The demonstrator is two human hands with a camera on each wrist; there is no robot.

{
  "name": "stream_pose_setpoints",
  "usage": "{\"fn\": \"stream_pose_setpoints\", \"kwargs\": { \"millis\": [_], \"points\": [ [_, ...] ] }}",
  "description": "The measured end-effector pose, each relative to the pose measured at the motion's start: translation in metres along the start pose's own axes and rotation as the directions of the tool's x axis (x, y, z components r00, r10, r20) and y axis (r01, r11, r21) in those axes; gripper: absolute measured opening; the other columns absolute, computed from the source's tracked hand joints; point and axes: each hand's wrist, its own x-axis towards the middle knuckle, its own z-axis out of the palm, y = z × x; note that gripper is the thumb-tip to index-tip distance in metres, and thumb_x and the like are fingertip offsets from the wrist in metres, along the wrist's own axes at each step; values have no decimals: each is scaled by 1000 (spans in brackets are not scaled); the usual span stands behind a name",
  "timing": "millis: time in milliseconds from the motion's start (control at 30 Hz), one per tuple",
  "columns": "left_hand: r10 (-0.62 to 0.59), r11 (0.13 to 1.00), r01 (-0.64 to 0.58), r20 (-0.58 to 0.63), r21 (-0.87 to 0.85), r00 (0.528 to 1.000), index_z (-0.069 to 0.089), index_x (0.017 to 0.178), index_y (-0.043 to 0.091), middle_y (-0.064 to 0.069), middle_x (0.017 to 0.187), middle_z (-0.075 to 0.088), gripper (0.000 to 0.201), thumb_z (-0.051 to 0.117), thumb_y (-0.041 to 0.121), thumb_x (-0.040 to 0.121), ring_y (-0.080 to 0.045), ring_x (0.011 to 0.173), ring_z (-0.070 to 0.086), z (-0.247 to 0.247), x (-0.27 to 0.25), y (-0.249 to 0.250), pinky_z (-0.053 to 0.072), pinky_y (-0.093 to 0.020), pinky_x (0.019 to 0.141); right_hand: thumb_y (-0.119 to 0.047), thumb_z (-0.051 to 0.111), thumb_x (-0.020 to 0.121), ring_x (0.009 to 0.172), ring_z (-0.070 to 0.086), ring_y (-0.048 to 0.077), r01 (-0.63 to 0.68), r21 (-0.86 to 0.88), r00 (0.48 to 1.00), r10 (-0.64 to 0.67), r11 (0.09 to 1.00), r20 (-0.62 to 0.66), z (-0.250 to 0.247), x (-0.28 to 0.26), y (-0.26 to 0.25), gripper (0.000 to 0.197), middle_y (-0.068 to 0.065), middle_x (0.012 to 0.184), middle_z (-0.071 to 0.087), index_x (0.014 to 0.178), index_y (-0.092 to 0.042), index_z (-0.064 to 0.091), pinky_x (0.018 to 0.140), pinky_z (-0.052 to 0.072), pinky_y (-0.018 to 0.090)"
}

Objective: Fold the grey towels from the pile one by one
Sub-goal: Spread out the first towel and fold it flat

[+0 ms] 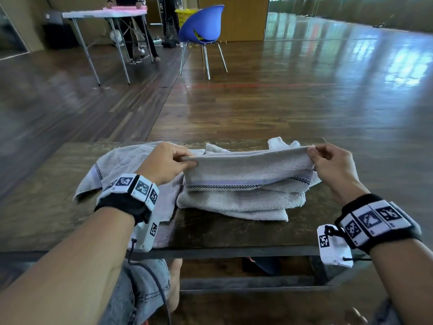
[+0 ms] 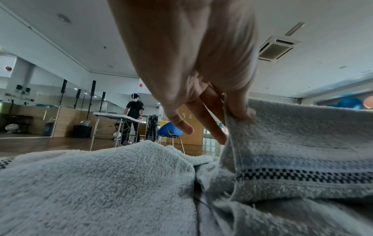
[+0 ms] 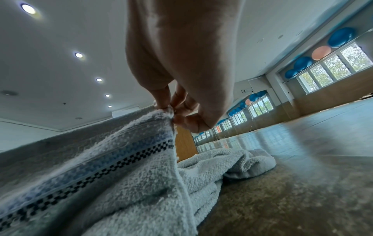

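Note:
A grey towel [image 1: 248, 170] with a blue and black checked stripe is held up by its top edge above the dark wooden table [image 1: 222, 233]. My left hand [image 1: 185, 161] pinches its left corner, and my right hand [image 1: 312, 154] pinches its right corner. In the left wrist view the left hand [image 2: 240, 114] grips the towel [image 2: 302, 143] edge with two fingers stretched out behind it. In the right wrist view the right hand [image 3: 171, 111] pinches the towel [image 3: 121, 159] corner. Under the held towel lies a folded grey towel [image 1: 236, 205]. A loose grey towel [image 1: 121, 167] sprawls under my left wrist.
Crumpled pale cloth [image 1: 281, 143] lies at the table's far edge. Beyond the table stand a blue chair [image 1: 203, 26], a yellow basket [image 1: 185, 15] and a folding table [image 1: 103, 14] with pink cloth, where another person [image 2: 134, 110] works. Shiny wooden floor [image 1: 304, 90] stretches to the right.

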Motion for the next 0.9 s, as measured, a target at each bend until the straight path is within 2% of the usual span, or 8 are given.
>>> {"fn": "stream_pose_setpoints", "kwargs": {
  "millis": [100, 167, 300, 433, 567, 700, 800, 900],
  "points": [
    [-53, 999, 53, 59, 5, 997, 68, 79, -4, -15, 68, 63, 33, 64, 24, 96, -22, 59, 55, 1, 1, -2, 47, -31, 65, -30, 72, 94, 74, 59, 10, -3, 18, 1000, 3, 1000, 6, -1, 0, 2, 4, -10, 85, 69, 92, -28, 73, 78, 50, 31],
    [-86, 996, 87, 71, -4, 994, 53, 72, -11, -12, 61, 46, 44, 60, 24, 98, -16, 53, 39, 2, 1, 0, 37, -26, 60, -29, 72, 94, 71, 58, 11, -12, 29, 1000, 12, 1000, 14, -2, -1, 3, 4, -9, 83, 68, 91, -27, 74, 73, 48, 30],
    [-97, 995, 98, 62, -2, 993, 70, 85, -4, -13, 77, 65, 29, 66, 23, 93, -18, 71, 56, 1, 5, -1, 47, -30, 77, -29, 71, 95, 69, 58, 10, -30, 32, 999, 30, 999, 20, -3, -1, 2, 7, -10, 80, 66, 93, -23, 75, 72, 48, 32],
    [-51, 999, 51, 9, -10, 999, 79, 84, 29, 12, 81, 77, 14, 77, 15, 84, -3, 80, 70, -1, 4, 2, 54, -21, 80, -31, 71, 95, 73, 60, 11, -57, 25, 998, 56, 998, 13, -3, -1, -2, 6, -11, 82, 68, 91, -28, 73, 77, 54, 34],
    [-109, 990, 104, -49, -98, 993, 80, 88, 21, 1, 82, 77, 16, 81, 9, 79, -16, 86, 73, 0, 7, 2, 57, -29, 86, -29, 70, 96, 71, 58, 8, -74, 25, 997, 74, 997, 10, 1, -2, -6, 8, -11, 84, 66, 98, -22, 73, 76, 54, 32],
    [-160, 984, 152, -94, -88, 983, 75, 99, 27, 3, 83, 75, 26, 82, 13, 78, -13, 83, 70, 2, 10, 3, 54, -26, 81, -32, 70, 96, 73, 59, 9, -66, 11, 998, 66, 998, -7, -1, -4, -7, 7, -11, 86, 66, 96, -25, 72, 69, 48, 23],
    [-156, 988, 154, -128, -25, 979, 79, 95, 18, 1, 86, 75, 16, 80, 12, 80, -14, 84, 70, 4, 11, 11, 56, -26, 80, -35, 72, 94, 70, 62, 13, -59, 3, 998, 59, 998, -9, -3, -5, -10, 11, -6, 87, 69, 98, -25, 73, 71, 51, 29],
    [-200, 978, 180, -221, -107, 955, 79, 85, 18, -4, 81, 76, 10, 79, 9, 81, -13, 65, 68, -6, 15, 20, 54, -19, 57, -27, 72, 94, 60, 72, 17, -94, 88, 993, 87, 992, 83, -7, 1, -24, 4, 0, 97, 72, 95, -24, 70, 66, 57, 34]
  ]
}}
